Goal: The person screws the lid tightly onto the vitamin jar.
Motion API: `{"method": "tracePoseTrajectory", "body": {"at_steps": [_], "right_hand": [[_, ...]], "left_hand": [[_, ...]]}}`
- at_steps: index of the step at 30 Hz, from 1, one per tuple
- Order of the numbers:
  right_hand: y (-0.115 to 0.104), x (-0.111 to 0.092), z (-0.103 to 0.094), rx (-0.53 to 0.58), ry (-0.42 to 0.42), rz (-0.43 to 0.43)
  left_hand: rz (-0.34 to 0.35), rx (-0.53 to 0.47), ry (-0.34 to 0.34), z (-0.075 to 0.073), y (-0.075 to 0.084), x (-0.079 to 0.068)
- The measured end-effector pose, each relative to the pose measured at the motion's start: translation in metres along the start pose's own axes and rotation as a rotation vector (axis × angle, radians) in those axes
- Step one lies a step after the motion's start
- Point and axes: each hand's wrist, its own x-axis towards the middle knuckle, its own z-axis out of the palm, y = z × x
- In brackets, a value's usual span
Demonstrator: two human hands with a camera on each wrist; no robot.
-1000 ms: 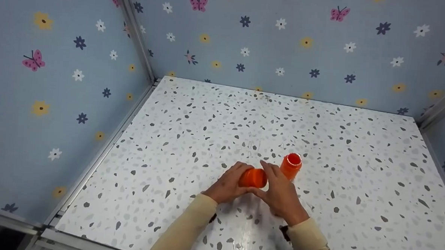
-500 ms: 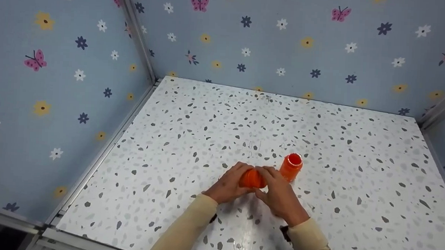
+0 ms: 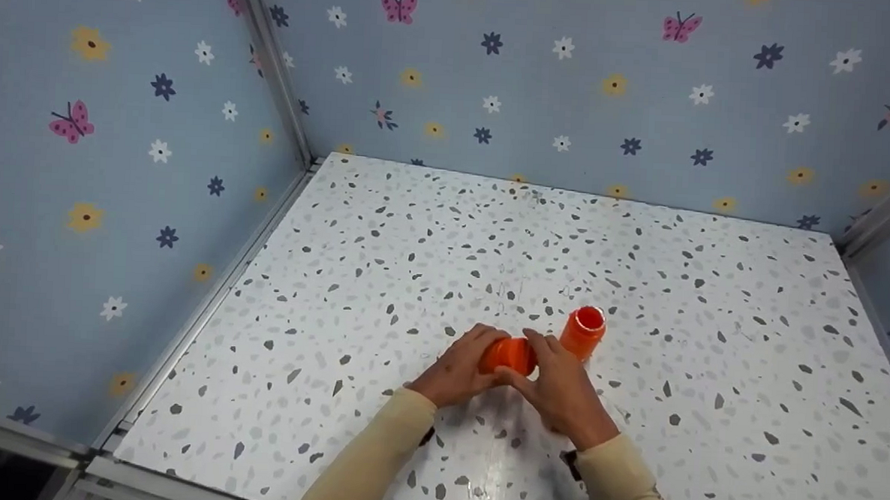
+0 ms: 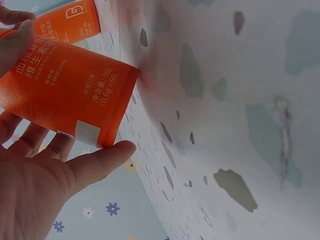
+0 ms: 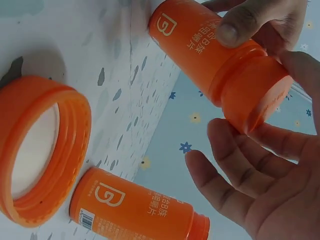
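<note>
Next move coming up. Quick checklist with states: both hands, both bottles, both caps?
1. Left hand grips the tilted bottle: ok.
2. Right hand has thumb and finger on the fitted cap: ok.
3. Fitted cap off the tilted bottle: not ok, it sits on the neck.
4. Fitted cap's thread loosened: cannot tell.
5. Standing bottle upright on the table, mouth open: ok.
6. Loose cap set down, hollow side up: ok, by the right wrist view; the head view doesn't show it.
</note>
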Motion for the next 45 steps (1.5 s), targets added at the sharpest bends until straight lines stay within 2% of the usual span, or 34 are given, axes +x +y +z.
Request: {"method": "tracePoseTrajectory", "body": {"at_steps": [7, 12, 15, 20, 23, 26, 30, 36, 38, 41, 45], "right_hand": [[0.005, -0.002, -0.009, -0.027, -0.055, -0.137], [0.005, -0.002, -0.009, -0.022, -0.036, -0.202], [0.004, -0.002, -0.009, -0.013, -0.037, -0.183], [0.003, -0.002, -0.006, 0.001, -0.068, -0.056], [0.002, -0.001, -0.005, 0.004, -0.074, 0.011], [0.003, 0.000, -0.004, 0.007, -0.070, 0.031], [0.007, -0.002, -0.005, 0.009, -0.067, -0.006], [0.011, -0.003, -0.009, 0.003, -0.046, -0.194], [0.011, -0.003, -0.010, -0.002, -0.052, -0.224], [0.010, -0.003, -0.010, -0.004, -0.072, -0.205], [0.008, -0.002, -0.010, -0.012, -0.082, -0.136]], "left_hand": [[0.003, -0.002, -0.003, -0.002, 0.000, 0.000], [0.014, -0.013, 0.003, -0.001, -0.001, 0.001], [0.010, -0.021, 0.003, -0.001, -0.001, 0.001], [-0.005, -0.035, -0.001, 0.000, 0.000, 0.000], [0.012, -0.031, 0.001, 0.000, 0.000, -0.001], [0.027, -0.018, 0.004, 0.000, -0.001, -0.001], [0.025, -0.019, 0.003, 0.000, -0.001, -0.001], [0.025, -0.023, 0.007, -0.001, -0.001, 0.000], [0.022, -0.025, 0.006, -0.001, -0.001, 0.000], [0.014, -0.037, -0.003, -0.001, -0.001, 0.000], [0.008, -0.042, -0.006, 0.000, -0.001, 0.000]]}}
